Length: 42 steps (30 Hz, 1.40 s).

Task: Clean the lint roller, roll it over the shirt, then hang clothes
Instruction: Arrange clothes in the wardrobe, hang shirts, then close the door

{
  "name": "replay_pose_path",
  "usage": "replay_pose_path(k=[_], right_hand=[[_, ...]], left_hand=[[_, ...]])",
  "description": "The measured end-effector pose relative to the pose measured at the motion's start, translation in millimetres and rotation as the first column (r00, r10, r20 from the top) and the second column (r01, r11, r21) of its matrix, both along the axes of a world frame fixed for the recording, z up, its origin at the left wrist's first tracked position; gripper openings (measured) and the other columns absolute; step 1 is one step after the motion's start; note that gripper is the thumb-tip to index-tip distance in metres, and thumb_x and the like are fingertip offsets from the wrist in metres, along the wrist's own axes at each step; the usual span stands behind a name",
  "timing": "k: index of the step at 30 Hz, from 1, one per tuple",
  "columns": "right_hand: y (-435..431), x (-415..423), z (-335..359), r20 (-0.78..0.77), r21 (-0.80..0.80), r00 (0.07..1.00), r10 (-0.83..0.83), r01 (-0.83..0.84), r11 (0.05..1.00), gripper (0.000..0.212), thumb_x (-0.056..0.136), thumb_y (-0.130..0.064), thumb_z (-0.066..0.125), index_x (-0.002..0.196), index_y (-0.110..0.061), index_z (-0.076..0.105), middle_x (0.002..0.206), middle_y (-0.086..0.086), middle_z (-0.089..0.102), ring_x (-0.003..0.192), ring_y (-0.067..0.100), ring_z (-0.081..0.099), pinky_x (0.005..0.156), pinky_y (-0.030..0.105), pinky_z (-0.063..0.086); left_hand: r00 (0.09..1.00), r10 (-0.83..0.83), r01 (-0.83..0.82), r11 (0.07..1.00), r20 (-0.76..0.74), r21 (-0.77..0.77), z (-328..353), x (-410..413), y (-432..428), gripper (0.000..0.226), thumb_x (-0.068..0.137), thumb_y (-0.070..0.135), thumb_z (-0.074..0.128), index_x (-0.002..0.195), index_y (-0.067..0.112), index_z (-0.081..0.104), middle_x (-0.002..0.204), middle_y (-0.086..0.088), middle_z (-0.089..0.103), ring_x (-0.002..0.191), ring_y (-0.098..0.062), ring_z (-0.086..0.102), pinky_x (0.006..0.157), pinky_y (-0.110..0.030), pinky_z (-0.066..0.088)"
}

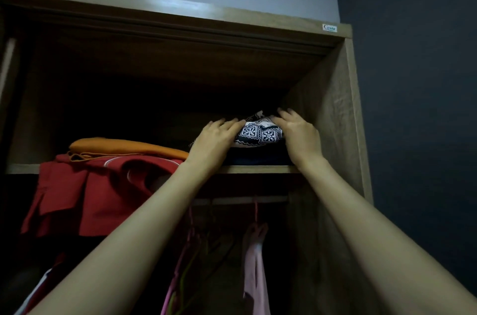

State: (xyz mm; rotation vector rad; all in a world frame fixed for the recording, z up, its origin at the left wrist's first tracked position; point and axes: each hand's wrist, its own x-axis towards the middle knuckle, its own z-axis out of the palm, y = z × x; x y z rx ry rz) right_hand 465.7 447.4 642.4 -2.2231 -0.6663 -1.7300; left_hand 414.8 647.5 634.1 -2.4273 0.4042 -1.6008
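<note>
A folded black-and-white patterned cloth lies on top of dark folded clothes at the right end of the wardrobe's upper shelf. My left hand rests on the cloth's left side with fingers stretched out. My right hand lies flat against its right side, fingertips reaching into the dark behind it. Both arms are raised up to the shelf. No lint roller is in sight.
An orange folded garment and a red one spill over the shelf at left. Below, a rail carries pink hangers and a pale pink garment. The wardrobe's side panel stands close at right.
</note>
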Motion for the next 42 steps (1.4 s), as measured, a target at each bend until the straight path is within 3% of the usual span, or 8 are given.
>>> replay_pose_path(k=[2, 7, 15, 24, 30, 33, 37, 42], right_hand=[[-2.2, 5.3, -3.1, -0.010, -0.086, 0.999, -0.050, 0.049, 0.995, 0.048, 0.095, -0.003, 0.042, 0.139, -0.023, 0.045, 0.153, 0.005, 0.032, 0.143, 0.028, 0.021, 0.110, 0.039, 0.030], [-11.3, 4.0, -11.5, -0.212, -0.167, 0.971, -0.110, 0.075, 0.983, 0.085, 0.082, 0.009, 0.049, 0.149, -0.033, 0.018, 0.159, 0.007, 0.004, 0.146, 0.030, 0.008, 0.107, 0.042, 0.035], [-9.2, 3.2, -11.9, -0.045, -0.122, 0.986, -0.161, 0.155, 0.980, 0.053, 0.096, -0.004, 0.038, 0.142, -0.031, 0.039, 0.156, 0.005, 0.023, 0.144, 0.033, 0.014, 0.110, 0.040, 0.029], [-12.1, -3.7, -7.4, -0.348, -0.233, 0.913, -0.214, 0.137, 0.963, 0.079, 0.085, 0.002, 0.049, 0.148, -0.035, 0.018, 0.154, 0.009, 0.023, 0.139, 0.031, 0.027, 0.099, 0.048, 0.042], [1.4, -7.5, -6.3, -0.141, -0.273, 0.975, -0.173, 0.129, 0.953, 0.086, 0.079, -0.003, 0.059, 0.149, -0.028, 0.017, 0.153, 0.007, 0.027, 0.139, 0.027, 0.028, 0.112, 0.045, 0.024], [12.4, -10.3, -5.9, -0.166, -0.338, 0.974, -0.153, 0.089, 0.937, 0.080, 0.083, 0.003, 0.052, 0.150, -0.025, 0.018, 0.155, 0.003, 0.025, 0.141, 0.025, 0.025, 0.115, 0.045, 0.020], [14.2, -6.3, -0.2, -0.111, -0.206, 0.982, -0.155, 0.130, 0.970, 0.051, 0.096, -0.007, 0.040, 0.144, -0.022, 0.035, 0.148, 0.004, 0.038, 0.135, 0.028, 0.034, 0.103, 0.038, 0.036], [17.1, 12.2, 8.9, -0.043, -0.152, 0.962, -0.270, 0.261, 0.953, 0.039, 0.098, -0.017, 0.037, 0.135, -0.021, 0.047, 0.140, 0.008, 0.048, 0.131, 0.033, 0.038, 0.103, 0.040, 0.034]], left_hand=[[0.997, 0.064, -0.063, 0.998, -0.032, 0.025, 1.5, 2.7, 0.2, 0.056, 0.100, 0.013, 0.038, 0.152, 0.023, 0.018, 0.158, -0.006, 0.023, 0.144, -0.029, 0.023, 0.115, -0.045, 0.019], [0.983, 0.150, -0.140, 0.986, -0.109, 0.092, 4.1, 0.3, -0.9, 0.063, 0.101, 0.024, 0.035, 0.154, 0.024, 0.000, 0.162, -0.002, 0.003, 0.149, -0.024, 0.002, 0.117, -0.052, 0.006], [0.984, 0.124, -0.112, 0.989, -0.128, 0.095, 4.6, -5.5, -2.6, 0.065, 0.099, 0.009, 0.033, 0.153, 0.024, 0.001, 0.162, 0.000, 0.002, 0.149, -0.023, 0.000, 0.118, -0.050, 0.005], [0.985, 0.087, -0.075, 0.994, -0.151, 0.079, 3.6, 3.3, 4.6, 0.064, 0.100, 0.017, 0.043, 0.152, 0.032, 0.009, 0.161, 0.002, 0.013, 0.147, -0.022, 0.013, 0.117, -0.047, 0.019], [0.992, 0.058, -0.052, 0.997, -0.108, 0.058, -3.5, -0.2, 6.5, 0.063, 0.098, 0.014, 0.043, 0.153, 0.027, 0.013, 0.160, 0.001, 0.017, 0.147, -0.021, 0.016, 0.116, -0.046, 0.021], [0.994, 0.071, -0.070, 0.997, -0.086, 0.018, -5.1, 0.4, 5.7, 0.060, 0.100, 0.014, 0.039, 0.153, 0.024, 0.013, 0.160, 0.001, 0.017, 0.146, -0.020, 0.017, 0.116, -0.044, 0.020], [0.992, 0.091, -0.087, 0.995, -0.081, 0.058, -0.2, 1.7, 4.4, 0.065, 0.097, 0.007, 0.040, 0.153, 0.020, 0.011, 0.160, -0.002, 0.016, 0.147, -0.024, 0.015, 0.117, -0.047, 0.019], [0.984, 0.165, -0.159, 0.983, -0.065, 0.092, 22.6, 13.3, -3.5, 0.058, 0.099, 0.013, 0.037, 0.152, 0.023, 0.016, 0.159, -0.001, 0.020, 0.145, -0.028, 0.019, 0.116, -0.048, 0.021]])
